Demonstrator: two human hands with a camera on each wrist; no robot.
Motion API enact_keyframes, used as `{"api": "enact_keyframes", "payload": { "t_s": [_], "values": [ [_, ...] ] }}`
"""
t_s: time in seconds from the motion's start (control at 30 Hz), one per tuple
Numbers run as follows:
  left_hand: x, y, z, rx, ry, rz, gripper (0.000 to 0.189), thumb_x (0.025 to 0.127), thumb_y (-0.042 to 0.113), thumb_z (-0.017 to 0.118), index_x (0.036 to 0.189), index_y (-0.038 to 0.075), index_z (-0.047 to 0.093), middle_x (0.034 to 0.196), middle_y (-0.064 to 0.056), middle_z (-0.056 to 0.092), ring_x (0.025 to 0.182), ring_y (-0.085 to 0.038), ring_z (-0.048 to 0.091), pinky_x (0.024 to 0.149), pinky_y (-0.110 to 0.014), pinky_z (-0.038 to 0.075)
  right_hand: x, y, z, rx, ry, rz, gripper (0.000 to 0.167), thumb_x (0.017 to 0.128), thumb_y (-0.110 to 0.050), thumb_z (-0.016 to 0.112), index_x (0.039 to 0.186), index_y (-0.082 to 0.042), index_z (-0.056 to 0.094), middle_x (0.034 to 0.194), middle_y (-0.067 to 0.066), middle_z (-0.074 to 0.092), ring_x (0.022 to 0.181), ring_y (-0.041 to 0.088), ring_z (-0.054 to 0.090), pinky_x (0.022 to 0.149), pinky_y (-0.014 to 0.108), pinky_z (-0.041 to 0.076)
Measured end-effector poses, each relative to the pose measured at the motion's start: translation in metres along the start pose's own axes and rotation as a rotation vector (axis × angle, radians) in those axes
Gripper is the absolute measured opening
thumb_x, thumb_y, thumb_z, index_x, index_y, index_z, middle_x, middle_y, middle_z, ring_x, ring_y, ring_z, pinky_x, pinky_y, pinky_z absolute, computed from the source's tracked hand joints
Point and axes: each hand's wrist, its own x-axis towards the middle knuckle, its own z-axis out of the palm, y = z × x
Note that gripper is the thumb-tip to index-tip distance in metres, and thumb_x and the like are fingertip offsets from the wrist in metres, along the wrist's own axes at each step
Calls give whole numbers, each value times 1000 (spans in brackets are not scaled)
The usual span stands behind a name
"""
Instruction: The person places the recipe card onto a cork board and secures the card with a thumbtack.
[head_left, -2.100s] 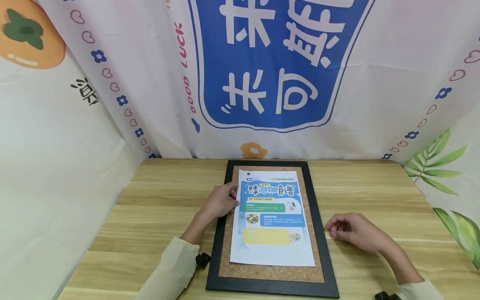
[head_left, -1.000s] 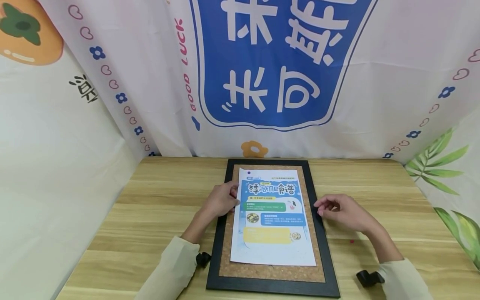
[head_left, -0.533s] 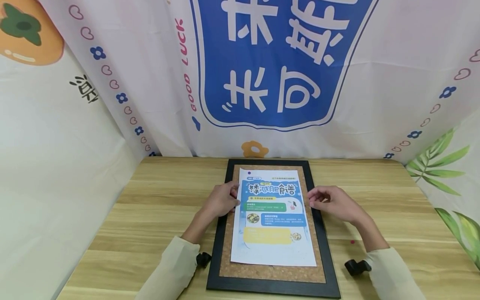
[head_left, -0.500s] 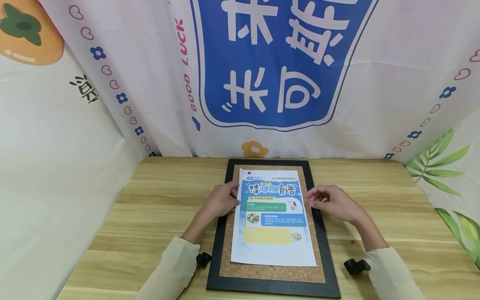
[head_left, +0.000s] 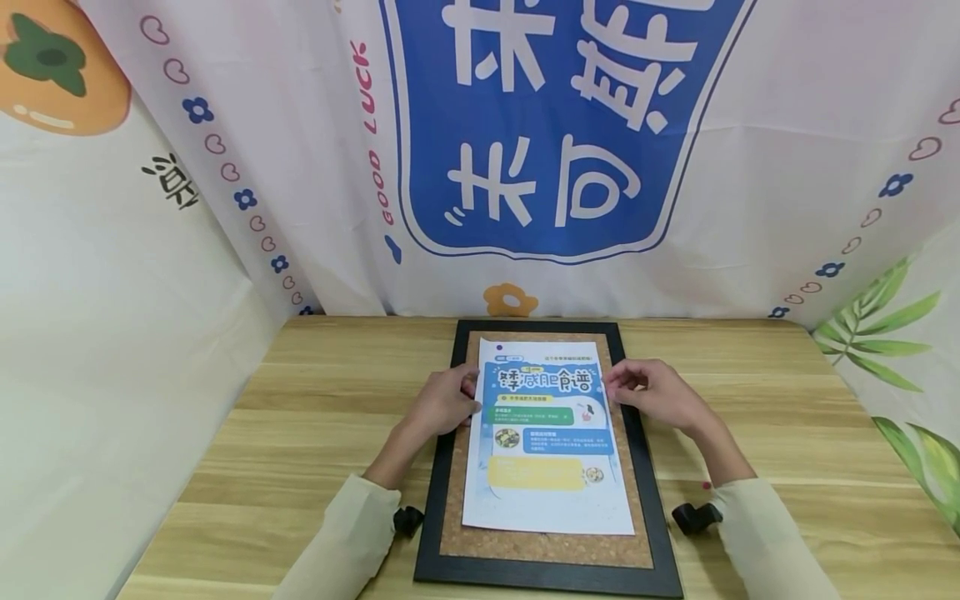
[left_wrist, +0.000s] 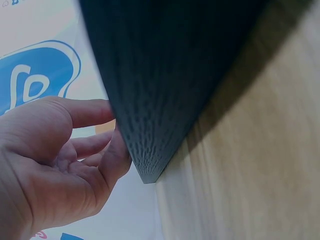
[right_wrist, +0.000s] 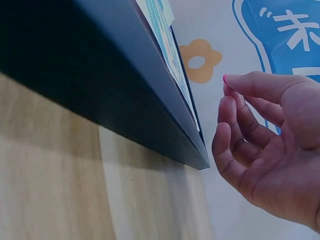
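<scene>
Printed sheet (head_left: 551, 437), blue and white with green and yellow panels: lies on the cork (head_left: 547, 546) of a board, heading toward the far end, bare cork showing as a strip below it. Black frame (head_left: 547, 577): surrounds the cork, flat on the table, its far end near the back edge. Purple pin (head_left: 499, 347): on the sheet's upper left corner.

Left hand (head_left: 444, 402): across the frame's left side, thumb and forefinger spread apart, tips at the sheet's left edge. Right hand (head_left: 648, 392): above the frame's right side, thumb and forefinger nipped together on a pink pin (right_wrist: 225, 78), near the sheet's upper right edge; contact with the sheet cannot be told. Red pin (head_left: 707, 485): loose on the table, beside the right wrist.

Table (head_left: 285, 433): striped wood grain. Sleeves (head_left: 341, 533): pale, one on each arm, each with a black device (head_left: 696, 518) at the wrist. Cloth (head_left: 322, 125) behind: white, bearing a blue sign (head_left: 540, 237) with white characters, an orange flower (head_left: 495, 293) below it, hearts and small blue flowers down both sides.
</scene>
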Motion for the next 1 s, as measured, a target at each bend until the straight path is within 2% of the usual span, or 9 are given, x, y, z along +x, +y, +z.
{"api": "enact_keyframes", "payload": {
  "t_s": [0.47,1.0],
  "values": [
    [0,-1,0,-7,-4,-1,57,96,-4,74,150,1,56,103,-11,61,73,-19,66,59,-25,60,15,3,5,46,41,15,25,104,-16,72,124,-2,73,113,12,74,100,25,61,80,24,53],
    [2,0,0,-5,-6,-4,57,97,-3,74,151,1,56,104,-11,62,72,-19,65,59,-24,59,31,0,-4,42,89,21,28,104,-14,70,127,1,71,118,18,74,103,27,63,82,26,53]
  ]
}}
